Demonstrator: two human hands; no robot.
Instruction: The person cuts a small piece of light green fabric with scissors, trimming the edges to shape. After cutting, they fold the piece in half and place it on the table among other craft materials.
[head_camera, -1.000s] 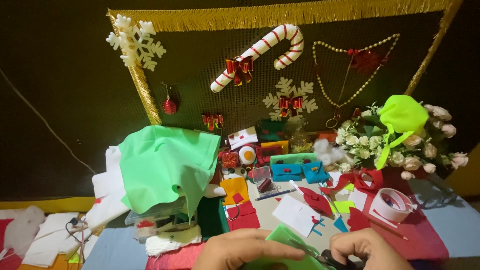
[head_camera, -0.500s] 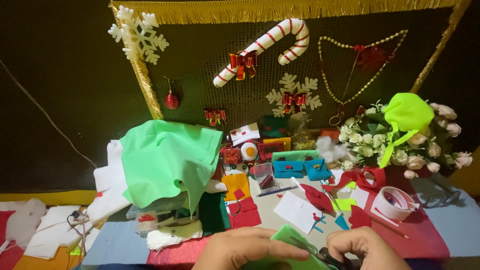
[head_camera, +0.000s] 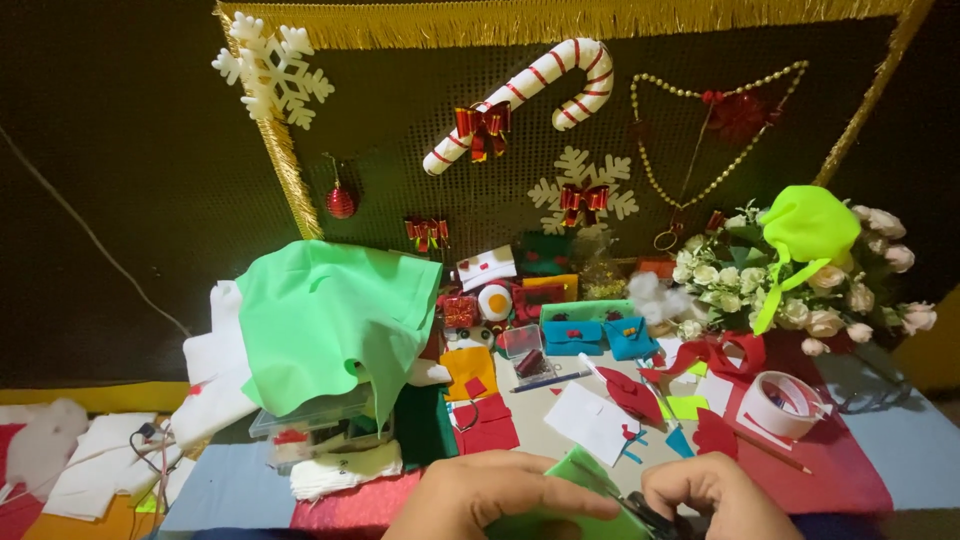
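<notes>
- A small piece of green felt (head_camera: 572, 478) is pinched under the closed fingers of the left hand (head_camera: 495, 497), at the bottom edge of the view, low over the table.
- Dark scissors (head_camera: 648, 517) are gripped by the right hand (head_camera: 718, 497), fingers curled shut around the handles; whether the blades are open cannot be told.
- The felt is best held taut and close to the cut line, with the left fingertips kept clear of the blades.
- Short, steady snips are advised, the felt being turned rather than the scissors.
- Just beyond the hands lie a white paper sheet (head_camera: 592, 420) and red felt scraps (head_camera: 632, 392); these are best kept from under the cut.
- Further off, a large green felt sheet (head_camera: 330, 315) is draped over a clear box (head_camera: 318, 422), and a tape roll (head_camera: 790, 402) sits to the right.
</notes>
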